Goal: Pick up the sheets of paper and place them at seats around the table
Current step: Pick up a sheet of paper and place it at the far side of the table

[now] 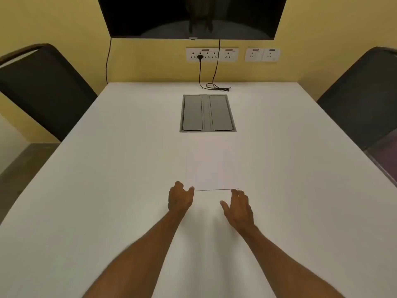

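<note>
A white stack of paper sheets (pixel 211 168) lies flat in the middle of the white table (pixel 107 168), its near edge showing as a thin dark line. My left hand (pixel 180 196) is at the stack's near left corner, thumb touching the edge, fingers curled. My right hand (pixel 237 206) is at the near right corner, fingers spread and fingertips at the edge. Neither hand has the paper lifted. How many sheets lie there I cannot tell.
A grey double-lid cable box (pixel 207 112) is set into the table beyond the paper. Black chairs stand at the left (pixel 43 89) and right (pixel 363 93) sides. A black cable (pixel 217 87) lies at the far edge under wall sockets (pixel 211 54) and a dark screen (pixel 193 16).
</note>
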A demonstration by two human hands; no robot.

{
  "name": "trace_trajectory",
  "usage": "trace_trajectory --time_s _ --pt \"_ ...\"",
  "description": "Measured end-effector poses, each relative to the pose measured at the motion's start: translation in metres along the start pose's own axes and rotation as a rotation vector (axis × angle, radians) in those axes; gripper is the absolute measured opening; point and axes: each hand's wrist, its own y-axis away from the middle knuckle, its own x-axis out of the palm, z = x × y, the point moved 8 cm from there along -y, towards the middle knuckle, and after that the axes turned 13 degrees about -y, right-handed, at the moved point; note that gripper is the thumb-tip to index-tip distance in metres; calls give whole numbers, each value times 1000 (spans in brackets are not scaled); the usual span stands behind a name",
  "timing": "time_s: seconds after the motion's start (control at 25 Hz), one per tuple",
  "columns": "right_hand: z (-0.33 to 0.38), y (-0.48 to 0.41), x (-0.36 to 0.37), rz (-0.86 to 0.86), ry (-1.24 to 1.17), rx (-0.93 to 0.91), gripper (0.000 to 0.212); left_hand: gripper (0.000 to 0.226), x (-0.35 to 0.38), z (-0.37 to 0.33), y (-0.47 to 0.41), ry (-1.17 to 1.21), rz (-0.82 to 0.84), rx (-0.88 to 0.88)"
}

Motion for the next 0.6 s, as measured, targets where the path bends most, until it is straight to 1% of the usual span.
trace_trajectory --time_s 0.12,0.24,0.32,0.6 --pt "-23 -25 7 -69 -88 70 53 49 17 -6 -22 -127 -7 55" --pt "-38 -49 11 -130 -176 140 50 45 37 -14 -43 -308 -10 211" --pt "-48 -64 12 -168 -233 177 48 43 48 -18 -55 -375 -22 288" --pt "-59 -86 19 -219 -174 221 37 49 72 -11 -70 -501 -54 378"
